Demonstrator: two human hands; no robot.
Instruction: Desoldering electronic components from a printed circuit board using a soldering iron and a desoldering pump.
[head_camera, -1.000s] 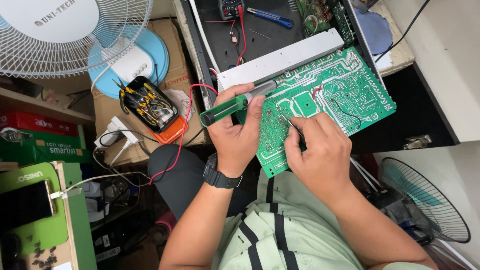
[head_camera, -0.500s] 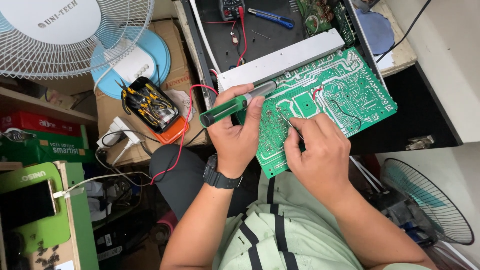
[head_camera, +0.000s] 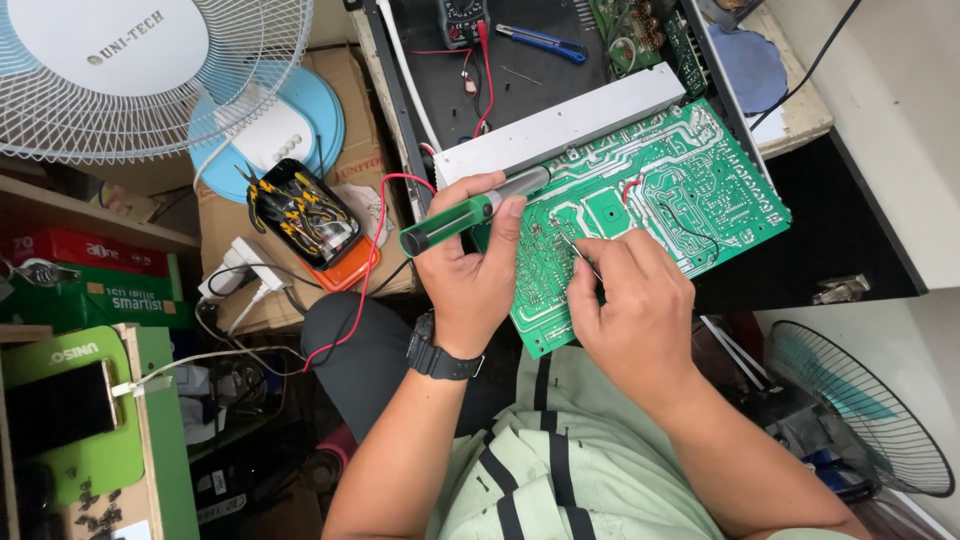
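Left hand (head_camera: 475, 275): wrapped round green iron (head_camera: 462, 215)
Right hand (head_camera: 630, 300): pinching solder wire (head_camera: 578, 252)
Board (head_camera: 690, 190): joint work unfinished

A white fan (head_camera: 130, 75), a tray of yellow-handled pliers (head_camera: 300, 215) and a blue utility knife (head_camera: 540, 42) lie around.

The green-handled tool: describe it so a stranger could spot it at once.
Find the large green circuit board lying at a slant in the middle. At its left end the left hand grips a pen-shaped tool over the board. Its translucent green handle and metal front barrel set it apart from the blue-handled cutter higher up.
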